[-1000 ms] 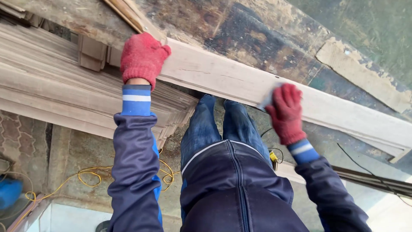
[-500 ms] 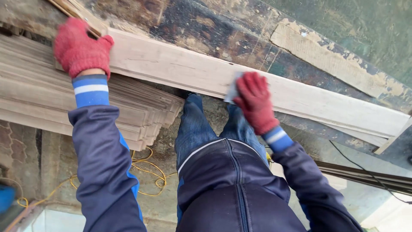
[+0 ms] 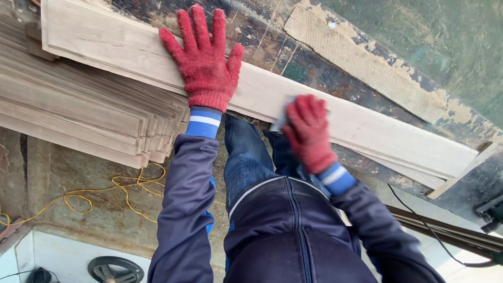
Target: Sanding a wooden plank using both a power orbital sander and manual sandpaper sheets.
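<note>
Fingers of my left hand (image 3: 205, 63) splay flat, pinning the board (image 3: 367, 128) — right hand (image 3: 309, 131) curls around sandpaper (image 3: 280, 119).

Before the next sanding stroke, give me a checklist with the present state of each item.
1. Left hand flat on the plank, fingers spread, pinning it: ok.
2. Right hand closed on the grey sanding pad, pad against the plank's near edge: ok.
3. Both hands in red gloves: ok.
4. Plank resting on the worn bench, its left end over the stack of boards: ok; whether it rocks, cannot tell.
5. Plank face to the right of the pad bare of other things: ok.
6. Yellow cord on the floor lies left of the legs, apart from the feet: cannot tell, feet hidden.
</note>
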